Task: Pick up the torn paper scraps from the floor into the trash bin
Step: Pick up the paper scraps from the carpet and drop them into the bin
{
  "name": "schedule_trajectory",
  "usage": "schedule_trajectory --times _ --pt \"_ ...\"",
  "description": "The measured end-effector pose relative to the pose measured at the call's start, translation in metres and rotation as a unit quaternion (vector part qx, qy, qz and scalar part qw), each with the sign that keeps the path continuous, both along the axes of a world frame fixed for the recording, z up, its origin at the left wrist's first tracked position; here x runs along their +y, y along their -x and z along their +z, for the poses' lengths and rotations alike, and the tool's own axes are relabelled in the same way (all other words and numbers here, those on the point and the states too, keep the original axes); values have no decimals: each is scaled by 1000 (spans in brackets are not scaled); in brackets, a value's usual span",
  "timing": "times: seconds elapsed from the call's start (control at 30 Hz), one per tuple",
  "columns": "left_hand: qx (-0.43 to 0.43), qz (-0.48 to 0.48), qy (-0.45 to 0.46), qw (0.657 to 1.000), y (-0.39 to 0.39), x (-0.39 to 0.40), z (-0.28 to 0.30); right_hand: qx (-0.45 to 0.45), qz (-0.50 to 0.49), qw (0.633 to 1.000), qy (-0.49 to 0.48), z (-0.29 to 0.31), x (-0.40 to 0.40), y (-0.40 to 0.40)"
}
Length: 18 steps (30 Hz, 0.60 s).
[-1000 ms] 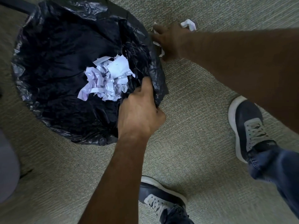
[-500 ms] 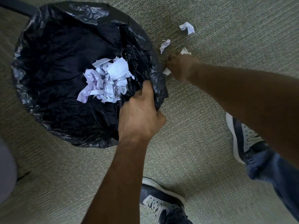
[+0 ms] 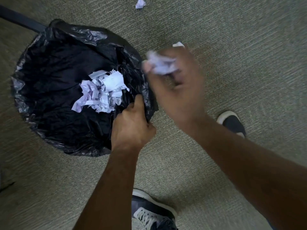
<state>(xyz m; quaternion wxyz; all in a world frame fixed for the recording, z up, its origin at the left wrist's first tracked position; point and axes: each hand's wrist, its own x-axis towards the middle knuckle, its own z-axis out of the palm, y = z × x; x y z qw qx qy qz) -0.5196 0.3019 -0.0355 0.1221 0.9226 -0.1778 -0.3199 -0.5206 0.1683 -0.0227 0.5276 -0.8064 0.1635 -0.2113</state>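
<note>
The trash bin (image 3: 49,67), lined with a black plastic bag, stands on the carpet at the left. A heap of torn white paper (image 3: 103,92) lies inside it. My left hand (image 3: 131,125) grips the bag's rim at the bin's near right edge. My right hand (image 3: 179,87), blurred by motion, is raised beside the rim and holds a bunch of white paper scraps (image 3: 161,64) in its fingers. One scrap (image 3: 178,44) lies on the carpet just beyond that hand. Another scrap (image 3: 140,4) lies farther off at the top edge.
My two dark shoes with white soles stand on the carpet, the right shoe (image 3: 232,123) at the right, the left shoe (image 3: 152,211) at the bottom. A dark bar (image 3: 21,20) runs along the floor behind the bin.
My right hand has left the floor with scraps gathered in it and swung up toward the bin's rim. The left hand keeps its grip on the bag.
</note>
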Motion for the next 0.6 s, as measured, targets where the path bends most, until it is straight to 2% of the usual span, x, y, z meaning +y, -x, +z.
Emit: schedule_trajectory --times 0.03,0.1,0.17,0.23,0.27,0.3,0.37,0.43,0.53,0.6 --pt "1 9 1 1000 1 0 -2 -25 70 997 26 5 12 -2" --pt "3 21 -8 1000 4 1 -8 -21 217 973 79 5 31 -8" --pt "-29 -8 -34 999 5 2 -11 42 353 916 186 2 37 -18" --pt "-34 -16 -57 998 3 1 -8 122 423 851 285 -1 32 -28" --pt "-24 -3 -49 998 1 1 -6 123 419 847 301 -3 27 -33" --pt "-14 9 -35 999 -1 1 -3 102 392 869 285 -5 21 -37" --pt "-9 18 -5 1000 -2 0 2 37 264 942 202 -14 2 -45" --pt "-11 3 7 1000 -2 0 5 14 104 983 148 -26 -21 -48" --pt "-4 1 12 1000 -2 0 6 72 -55 993 82 -50 -57 -45" --pt "-6 4 8 1000 -3 0 5 175 -32 980 89 -76 -78 -40"
